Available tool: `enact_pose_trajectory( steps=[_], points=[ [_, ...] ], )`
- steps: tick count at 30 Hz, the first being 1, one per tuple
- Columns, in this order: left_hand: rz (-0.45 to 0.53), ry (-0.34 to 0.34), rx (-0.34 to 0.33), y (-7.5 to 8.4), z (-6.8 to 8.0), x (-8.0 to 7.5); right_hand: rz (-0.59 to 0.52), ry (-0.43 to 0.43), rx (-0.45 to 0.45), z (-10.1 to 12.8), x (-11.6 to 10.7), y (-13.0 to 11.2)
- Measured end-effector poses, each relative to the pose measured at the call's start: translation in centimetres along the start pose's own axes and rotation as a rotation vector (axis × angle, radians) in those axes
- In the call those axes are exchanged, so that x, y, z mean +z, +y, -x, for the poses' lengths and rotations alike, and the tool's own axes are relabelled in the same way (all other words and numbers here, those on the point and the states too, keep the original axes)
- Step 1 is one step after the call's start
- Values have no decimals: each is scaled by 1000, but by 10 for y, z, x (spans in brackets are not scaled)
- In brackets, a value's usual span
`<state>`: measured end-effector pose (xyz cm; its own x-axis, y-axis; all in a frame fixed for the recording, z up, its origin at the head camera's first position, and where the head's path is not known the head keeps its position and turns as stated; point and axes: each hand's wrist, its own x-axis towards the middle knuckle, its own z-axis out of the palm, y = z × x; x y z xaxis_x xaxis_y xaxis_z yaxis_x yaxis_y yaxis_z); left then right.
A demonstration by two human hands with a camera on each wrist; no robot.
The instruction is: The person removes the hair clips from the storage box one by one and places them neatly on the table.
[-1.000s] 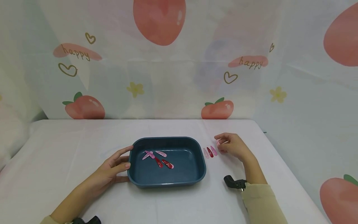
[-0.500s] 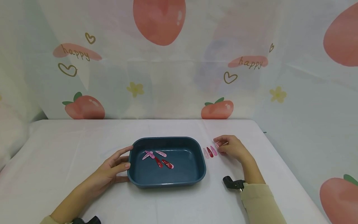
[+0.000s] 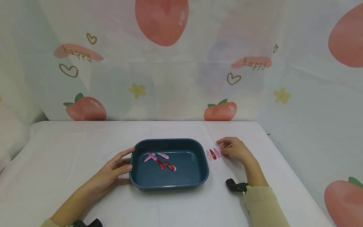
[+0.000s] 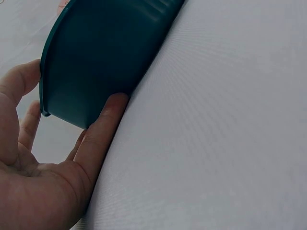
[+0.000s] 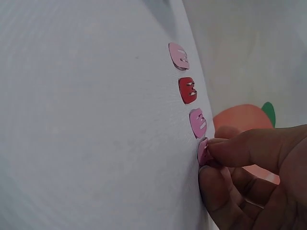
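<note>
While a black wrist device point(image 3: 88, 223) shows at the near left of the dark blue tray point(image 3: 187, 173), the left hand point(image 3: 113, 171) meets that tray's left end, its fingers spread wide and their tips against the rim and wall, one of them low down by the white cloth point(image 3: 170, 208). Inside the tray, in its left half, lie a crossed pair of pink clips point(image 3: 151, 156), then a dark red clip point(image 3: 160, 164) pointing away from them, a pale pink clip point(image 3: 163, 155) toward the tray's far wall, and a red clip point(image 3: 170, 166) with pink showing at its near end. Just outside the tray's right end, a light pink clip point(image 3: 209, 155), a deep red clip point(image 3: 213, 154) and a bright pink clip point(image 3: 216, 152) form a slanting row on the cloth. At that row's right end, farther from the tray, the right hand point(image 3: 233, 149) pinches a small pink clip point(image 5: 203, 152) between thumb and fingertip. A beige sleeve point(image 3: 265, 205) covers that forearm, nearer the wearer than the tray.
</note>
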<state>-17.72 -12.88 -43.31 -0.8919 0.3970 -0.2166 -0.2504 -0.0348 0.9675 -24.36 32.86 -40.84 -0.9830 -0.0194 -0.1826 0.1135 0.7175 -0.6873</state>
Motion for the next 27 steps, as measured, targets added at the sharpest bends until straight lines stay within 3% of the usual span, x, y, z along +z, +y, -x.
enact_pose_trajectory(
  steps=[8,14,21,27],
  points=[
    [3,0,-5,-2,-1,-2,4,29,-22,2,-2,-7],
    [6,-9,3,-2,-3,-2,-122,24,-145,6,-2,-25],
    [8,-11,3,-2,-4,-1,-294,-14,-320,25,2,-73],
    [14,-3,-1,-2,-2,-2,-330,-62,-400,38,13,-117]
  ],
)
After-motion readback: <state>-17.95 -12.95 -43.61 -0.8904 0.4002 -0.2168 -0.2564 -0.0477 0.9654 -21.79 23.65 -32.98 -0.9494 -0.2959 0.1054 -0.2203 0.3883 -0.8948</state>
